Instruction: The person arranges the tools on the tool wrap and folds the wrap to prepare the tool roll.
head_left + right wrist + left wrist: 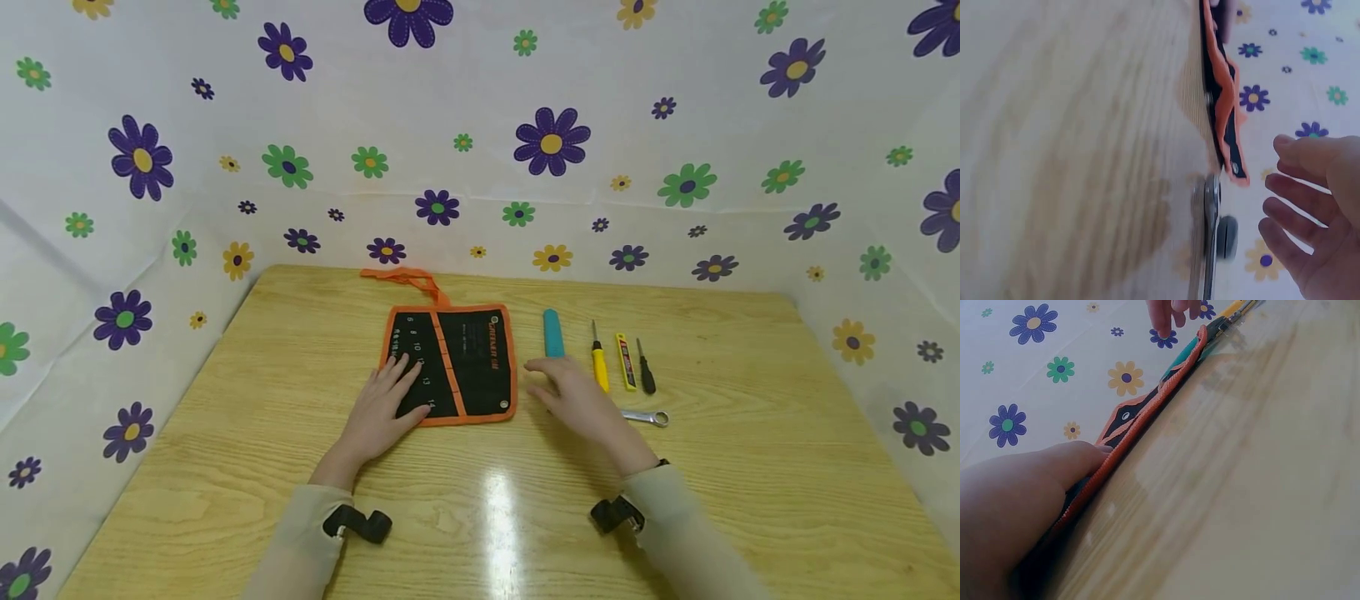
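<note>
A black tool pouch (pixel 480 358) with orange edging and printed numbers lies flat on the table. My left hand (pixel 378 412) rests on its left part, fingers spread, the thumb near the lower edge in the left wrist view. Just right of the pouch hovers my right hand (pixel 573 400), holding nothing, its fingers loosely bent and apart in the right wrist view. Beyond it lies a teal, round-ended tool (pixel 552 332), partly hidden by the hand. A metal wrench (pixel 647 417) pokes out from under the right hand, its ring end to the right.
To the right lie a yellow-handled screwdriver (pixel 600 367), a slim yellow pack (pixel 626 362) and a black-handled screwdriver (pixel 647 377). An orange strap (pixel 408 277) trails from the pouch towards the back edge. A flower-print cloth (pixel 480 108) stands behind the wooden table (pixel 450 517).
</note>
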Available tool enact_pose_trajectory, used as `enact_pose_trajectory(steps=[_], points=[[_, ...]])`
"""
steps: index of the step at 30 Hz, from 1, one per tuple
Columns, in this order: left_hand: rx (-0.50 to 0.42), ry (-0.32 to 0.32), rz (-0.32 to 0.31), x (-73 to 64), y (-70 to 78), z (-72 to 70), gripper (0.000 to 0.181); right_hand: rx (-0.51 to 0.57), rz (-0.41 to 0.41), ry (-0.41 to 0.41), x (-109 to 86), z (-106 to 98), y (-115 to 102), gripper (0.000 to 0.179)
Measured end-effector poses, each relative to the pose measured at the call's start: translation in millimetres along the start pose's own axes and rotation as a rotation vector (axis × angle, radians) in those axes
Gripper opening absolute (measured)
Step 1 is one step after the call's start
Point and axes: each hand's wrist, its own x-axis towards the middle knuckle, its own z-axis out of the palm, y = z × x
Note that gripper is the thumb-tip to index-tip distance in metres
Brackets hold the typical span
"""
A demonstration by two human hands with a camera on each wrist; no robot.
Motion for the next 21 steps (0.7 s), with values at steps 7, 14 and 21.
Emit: enact_pose_trajectory(steps=[7, 14, 21], points=[[-0.005, -0.007, -0.003, 1.0, -1.2, 0.7, 0.071, -0.006, 0.045, 0.070, 6.2, -10, 22, 0.039], [0.004, -0.015, -0.009, 1.3, -1.6, 0.6, 0.071, -0.047, 0.064, 0.037, 9.6, -11, 30, 0.044], [0.004, -0.013, -0.004, 1.7, -3.2, 2.1, 0.071, -0.086, 0.026, 0.013, 9.9, -10, 36, 0.047]])
